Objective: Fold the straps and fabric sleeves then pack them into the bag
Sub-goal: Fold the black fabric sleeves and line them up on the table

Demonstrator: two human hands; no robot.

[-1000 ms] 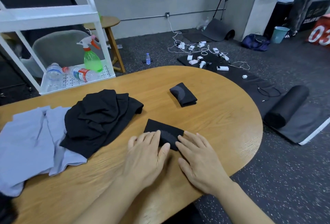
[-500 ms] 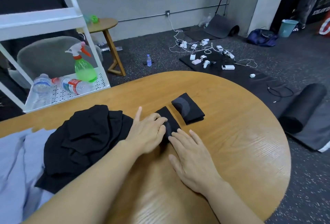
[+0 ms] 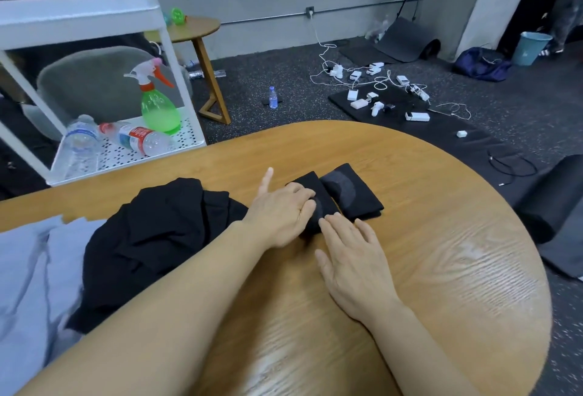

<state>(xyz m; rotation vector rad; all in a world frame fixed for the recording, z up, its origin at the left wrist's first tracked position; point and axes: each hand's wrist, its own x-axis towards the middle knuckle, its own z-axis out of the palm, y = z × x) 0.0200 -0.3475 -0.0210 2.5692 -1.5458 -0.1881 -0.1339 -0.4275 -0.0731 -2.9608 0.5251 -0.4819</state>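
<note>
The oval wooden table (image 3: pixel 410 269) is carrying everything, and a pale blue cloth (image 3: pixel 28 275) is lying over its left end with a heap of loose black fabric (image 3: pixel 151 238) bunching on top of it. That heap is looking soft, light and floppy; it will probably sag out of shape if lifted by one corner, so taking it by two edges seems the safer hold.

Near the table's middle, two folded black sleeves are lying side by side and touching: the far folded sleeve (image 3: pixel 351 193) is sitting free, while the near folded sleeve (image 3: pixel 321 209) is being held under both hands. The left hand (image 3: pixel 280 212) is pressing down on it with fingers bent over its left edge and the index finger pointing away. The right hand (image 3: pixel 353 256) is lying flat on the wood, fingers straight and spread, with its fingertips (image 3: pixel 328 222) touching the sleeve's near edge. The folds are looking thin and springy, so a flat pinch across the whole bundle should keep them closed.

No bag is clearly showing on the table. Beyond it, a white cart (image 3: pixel 120 149) is holding a green spray bottle (image 3: pixel 159 108) and water bottles (image 3: pixel 138 138), well apart from the hands and not blocking them.
</note>
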